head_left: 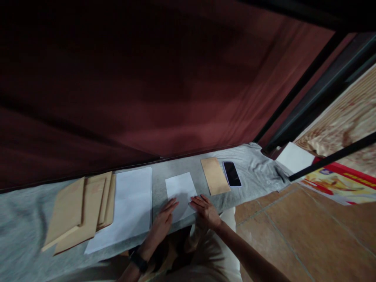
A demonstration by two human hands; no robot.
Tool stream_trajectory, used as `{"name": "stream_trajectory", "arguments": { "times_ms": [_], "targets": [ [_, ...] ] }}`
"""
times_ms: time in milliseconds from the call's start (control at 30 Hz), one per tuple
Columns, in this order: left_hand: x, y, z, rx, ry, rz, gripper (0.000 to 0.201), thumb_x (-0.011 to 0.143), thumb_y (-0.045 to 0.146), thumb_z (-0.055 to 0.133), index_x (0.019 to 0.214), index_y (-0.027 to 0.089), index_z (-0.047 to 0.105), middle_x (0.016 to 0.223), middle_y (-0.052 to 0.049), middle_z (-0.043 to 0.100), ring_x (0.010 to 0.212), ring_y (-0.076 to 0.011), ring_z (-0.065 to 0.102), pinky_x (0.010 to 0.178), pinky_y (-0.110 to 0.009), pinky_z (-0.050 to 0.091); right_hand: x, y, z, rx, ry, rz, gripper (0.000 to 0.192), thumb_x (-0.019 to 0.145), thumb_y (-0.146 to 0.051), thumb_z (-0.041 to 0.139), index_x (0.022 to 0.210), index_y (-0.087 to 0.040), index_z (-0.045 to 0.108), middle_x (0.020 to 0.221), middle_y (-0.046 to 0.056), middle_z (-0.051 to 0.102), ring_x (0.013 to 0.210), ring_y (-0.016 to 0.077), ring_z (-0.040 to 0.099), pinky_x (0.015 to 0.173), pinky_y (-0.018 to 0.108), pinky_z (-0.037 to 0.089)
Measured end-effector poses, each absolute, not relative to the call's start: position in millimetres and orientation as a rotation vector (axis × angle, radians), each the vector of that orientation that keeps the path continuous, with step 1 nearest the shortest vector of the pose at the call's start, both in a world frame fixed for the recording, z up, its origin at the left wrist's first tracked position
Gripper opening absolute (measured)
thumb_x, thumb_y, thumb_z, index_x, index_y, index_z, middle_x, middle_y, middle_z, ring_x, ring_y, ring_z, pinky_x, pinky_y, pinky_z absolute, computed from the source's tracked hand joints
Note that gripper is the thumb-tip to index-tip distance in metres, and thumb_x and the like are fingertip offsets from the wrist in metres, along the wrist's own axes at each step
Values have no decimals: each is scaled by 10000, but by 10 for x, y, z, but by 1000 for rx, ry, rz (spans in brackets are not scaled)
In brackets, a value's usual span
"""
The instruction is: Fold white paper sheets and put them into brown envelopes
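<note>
A white sheet of paper (pixel 181 188) lies on the grey cloth in front of me, smaller than the sheets to its left. My left hand (pixel 164 217) rests along its left edge, fingers stretched out. On the right edge lies my right hand (pixel 205 210), with its fingers extended flat over the paper. To the right is a single brown envelope (pixel 216 176). Larger white sheets of paper (pixel 132 199) are stacked to the left of my left hand, partly under a pile of brown envelopes (pixel 73 211).
A phone (pixel 232 174) with a dark screen lies beside the single envelope. The narrow surface is covered with a grey cloth (pixel 249 168). A dark red curtain (pixel 176 98) rises behind it. Black metal bars (pixel 302 84), a colourful printed box (pixel 337 182) and tiled floor (pixel 273 235) are at right.
</note>
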State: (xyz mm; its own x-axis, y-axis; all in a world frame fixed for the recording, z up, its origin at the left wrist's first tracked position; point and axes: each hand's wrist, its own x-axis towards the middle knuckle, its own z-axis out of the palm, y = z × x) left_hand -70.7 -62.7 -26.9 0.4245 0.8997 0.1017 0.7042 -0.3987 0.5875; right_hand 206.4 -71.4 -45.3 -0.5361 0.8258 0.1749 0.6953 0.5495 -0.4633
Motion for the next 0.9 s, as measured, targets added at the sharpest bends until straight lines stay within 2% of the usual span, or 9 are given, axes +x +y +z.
{"name": "stream_trajectory", "arguments": {
  "times_ms": [67, 167, 300, 533, 667, 800, 900],
  "targets": [
    [-514, -486, -260, 2264, 1434, 627, 509, 986, 212, 357, 1477, 220, 488, 1564, -56, 483, 1461, -184, 417, 1206, -423, 393, 2057, -728, -453, -1243, -2415, 472, 550, 924, -175, 544, 1468, -248, 522, 1534, 75, 508, 1430, 227, 447, 1233, 495, 275],
    [-245, -237, -312, 2402, 1484, 569, 500, 1012, 364, 390, 1455, 163, 504, 1568, -110, 471, 1494, -247, 361, 1217, -475, 361, 2062, -743, -451, -1241, -2409, 478, 526, 931, -239, 571, 1455, -241, 532, 1535, 77, 507, 1436, 237, 437, 1236, 504, 265],
    [-189, -40, -465, 2504, 1562, 469, 541, 1023, 409, 341, 1488, 158, 455, 1578, -123, 453, 1500, -261, 350, 1212, -495, 348, 2071, -732, -465, -1235, -2410, 479, 490, 930, -234, 561, 1420, -245, 561, 1526, 70, 519, 1426, 226, 452, 1232, 495, 277],
    [-673, -135, -599, 2443, 1745, 492, 569, 1013, 387, 326, 1507, 123, 427, 1558, -157, 472, 1477, -271, 393, 1204, -497, 355, 2077, -732, -474, -1237, -2405, 493, 521, 912, -223, 572, 1432, -235, 552, 1531, 72, 513, 1436, 228, 438, 1240, 494, 257],
    [-821, -441, -548, 2445, 1676, 518, 550, 1010, 414, 366, 1498, 173, 452, 1556, -129, 483, 1465, -263, 413, 1174, -484, 400, 2087, -727, -458, -1215, -2401, 525, 519, 930, -249, 570, 1448, -230, 540, 1536, 70, 508, 1433, 227, 442, 1243, 496, 248],
    [-817, -780, -430, 2581, 1346, 429, 642, 948, 510, 529, 1532, 277, 401, 1604, -70, 423, 1486, -252, 378, 1215, -491, 341, 2086, -724, -471, -1223, -2377, 518, 461, 936, -240, 564, 1396, -241, 595, 1504, 64, 545, 1413, 223, 469, 1234, 497, 269],
    [-803, -853, -364, 2544, 1309, 435, 536, 961, 400, 534, 1486, 308, 472, 1571, -47, 474, 1456, -228, 429, 1219, -489, 343, 2089, -736, -483, -1203, -2357, 510, 452, 942, -214, 548, 1387, -268, 605, 1455, 53, 595, 1381, 211, 508, 1218, 488, 306]
  ]
}}
